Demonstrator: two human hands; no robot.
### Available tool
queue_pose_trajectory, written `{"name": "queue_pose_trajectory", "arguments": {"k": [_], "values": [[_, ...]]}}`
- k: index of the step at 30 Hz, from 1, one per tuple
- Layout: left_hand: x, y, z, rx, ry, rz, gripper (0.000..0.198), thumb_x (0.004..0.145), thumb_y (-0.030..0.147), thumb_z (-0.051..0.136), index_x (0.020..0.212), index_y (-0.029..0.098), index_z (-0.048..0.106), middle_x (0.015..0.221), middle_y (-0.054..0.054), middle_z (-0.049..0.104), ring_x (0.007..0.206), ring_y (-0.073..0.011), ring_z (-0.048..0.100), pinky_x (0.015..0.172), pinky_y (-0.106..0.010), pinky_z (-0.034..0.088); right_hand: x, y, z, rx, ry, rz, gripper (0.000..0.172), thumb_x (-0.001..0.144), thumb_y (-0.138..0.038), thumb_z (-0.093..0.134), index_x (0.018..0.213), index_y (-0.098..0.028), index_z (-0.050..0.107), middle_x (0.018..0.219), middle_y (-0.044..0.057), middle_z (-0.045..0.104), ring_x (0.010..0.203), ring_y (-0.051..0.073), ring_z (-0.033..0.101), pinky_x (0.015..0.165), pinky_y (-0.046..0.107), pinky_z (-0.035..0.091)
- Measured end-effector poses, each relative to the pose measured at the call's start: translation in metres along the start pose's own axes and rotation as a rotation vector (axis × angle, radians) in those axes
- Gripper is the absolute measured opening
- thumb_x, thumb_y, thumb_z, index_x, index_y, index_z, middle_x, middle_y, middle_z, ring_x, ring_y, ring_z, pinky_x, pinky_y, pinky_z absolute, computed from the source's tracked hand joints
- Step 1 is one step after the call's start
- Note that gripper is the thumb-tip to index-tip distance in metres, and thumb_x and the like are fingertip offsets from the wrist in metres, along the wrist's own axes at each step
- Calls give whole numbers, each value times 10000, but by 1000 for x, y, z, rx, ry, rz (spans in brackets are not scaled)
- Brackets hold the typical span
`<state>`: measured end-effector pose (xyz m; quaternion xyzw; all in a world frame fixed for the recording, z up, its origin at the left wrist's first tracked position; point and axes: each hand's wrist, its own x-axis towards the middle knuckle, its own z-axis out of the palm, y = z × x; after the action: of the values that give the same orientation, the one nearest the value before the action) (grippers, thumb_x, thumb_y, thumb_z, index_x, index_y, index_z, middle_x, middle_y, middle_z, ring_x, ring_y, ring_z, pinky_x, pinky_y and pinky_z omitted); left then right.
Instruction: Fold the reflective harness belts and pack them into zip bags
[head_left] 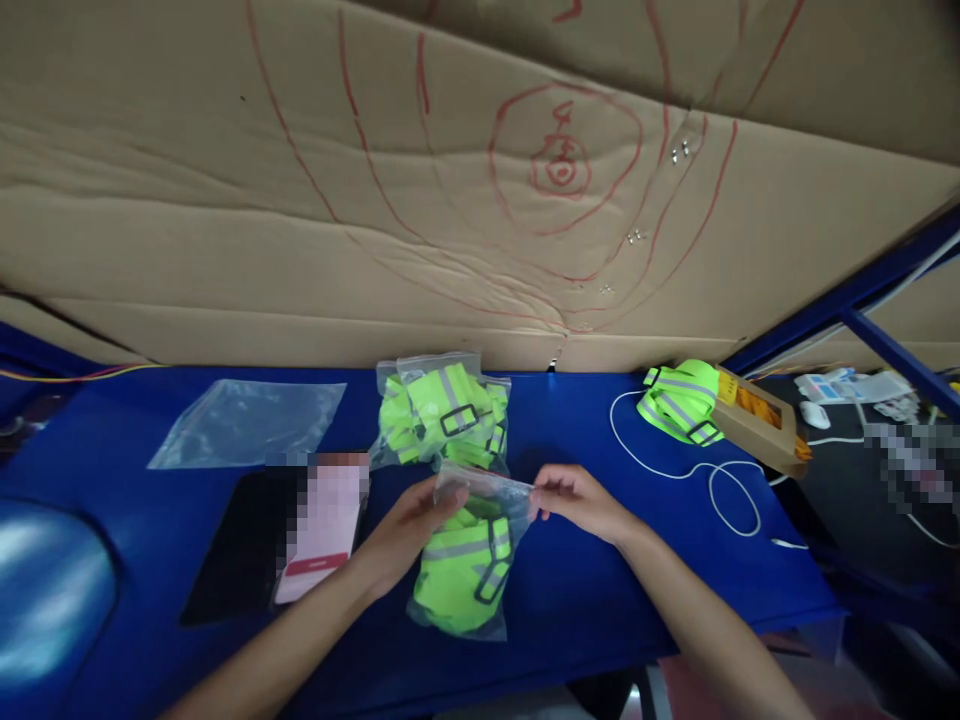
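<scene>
A clear zip bag [517, 500] hangs between my two hands near the table's front. Inside it lies a folded neon-yellow reflective strap [457, 580] with grey stripes and black buckles. My left hand [420, 520] pinches the bag's upper left side, thumb on the front. At the top right corner, my right hand [570, 497] grips the bag's edge between thumb and fingers. Just behind, a pile of similar bagged straps [427, 405] rests on the blue table. From this angle I cannot tell whether the bag's seal is closed.
Flat clear bags [247, 425] lie at the back left, behind a phone [322, 530] on a dark pad [232, 550]. An unbagged strap [682, 400] sits by a cardboard box [761, 420] at right, with a white cable [667, 470] nearby. A cardboard wall [225, 260] stands behind.
</scene>
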<state>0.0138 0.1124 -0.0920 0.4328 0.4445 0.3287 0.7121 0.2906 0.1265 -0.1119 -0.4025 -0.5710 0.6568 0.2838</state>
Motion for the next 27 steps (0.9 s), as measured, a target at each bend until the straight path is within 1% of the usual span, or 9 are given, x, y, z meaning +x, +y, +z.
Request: {"name": "queue_pose_trajectory", "arguments": {"k": [1, 4, 6, 9, 12, 16, 19, 23, 27], "values": [[0, -3, 1, -57, 37, -32, 470, 853, 534, 774, 1179, 196, 771, 1210, -96, 773, 1183, -308, 684, 1040, -366, 497, 0, 0, 1, -17, 16, -6, 366, 925, -513, 706, 839, -160, 658, 789, 49, 739, 679, 139, 657, 657, 267, 503], [0, -8, 4, -166, 127, -92, 508, 891, 591, 708, 1191, 183, 756, 1091, -91, 804, 1056, -282, 732, 953, -341, 537, -2, -3, 3, -93, 90, -61, 340, 923, -484, 718, 820, -165, 660, 784, 36, 719, 706, 130, 624, 688, 261, 469], [0, -8, 7, -176, 150, -88, 503, 904, 588, 695, 1198, 183, 748, 1060, -84, 809, 1020, -267, 740, 920, -322, 542, -4, -6, 5, -149, 124, -101, 309, 922, -453, 727, 820, -166, 674, 796, 31, 703, 731, 128, 602, 717, 264, 452], [-1, -7, 8, -154, 162, -59, 504, 908, 591, 688, 1196, 182, 746, 1090, -83, 803, 1022, -261, 737, 903, -306, 538, -6, -8, 8, -187, 121, -131, 265, 937, -422, 706, 856, -170, 689, 821, 28, 688, 757, 132, 597, 731, 267, 450], [-4, -5, 8, -107, 161, -21, 523, 905, 608, 682, 1198, 179, 746, 1167, -89, 784, 1069, -267, 722, 916, -304, 527, -6, -8, 13, -185, 103, -134, 223, 943, -397, 679, 936, -174, 683, 846, 19, 670, 746, 127, 591, 692, 253, 450], [-8, -5, 8, -67, 138, -13, 594, 896, 626, 682, 1286, 178, 708, 1188, -94, 775, 1134, -283, 698, 957, -317, 505, -4, -3, 20, -204, 166, -140, 172, 919, -323, 665, 844, -173, 626, 743, -19, 595, 647, 97, 509, 611, 226, 389], [-10, -4, 9, -64, 119, -21, 627, 901, 626, 676, 1350, 188, 667, 1184, -88, 777, 1161, -287, 689, 982, -322, 488, -3, -1, 24, -231, 206, -137, 144, 905, -283, 646, 820, -177, 599, 720, -30, 567, 637, 90, 481, 599, 220, 356], [-13, -1, 11, -50, 91, 6, 617, 912, 616, 668, 1368, 201, 654, 1224, -79, 766, 1230, -280, 656, 1041, -313, 452, -3, 0, 26, -230, 191, -134, 151, 909, -309, 623, 838, -176, 605, 724, -31, 554, 629, 90, 469, 595, 223, 346], [-15, 0, 12, -32, 28, 7, 628, 935, 610, 641, 1421, 212, 609, 1196, -76, 778, 1240, -276, 649, 1089, -330, 425, -2, 0, 24, -230, 190, -135, 141, 871, -284, 655, 810, -177, 587, 715, -34, 538, 643, 94, 468, 601, 223, 344]]}}
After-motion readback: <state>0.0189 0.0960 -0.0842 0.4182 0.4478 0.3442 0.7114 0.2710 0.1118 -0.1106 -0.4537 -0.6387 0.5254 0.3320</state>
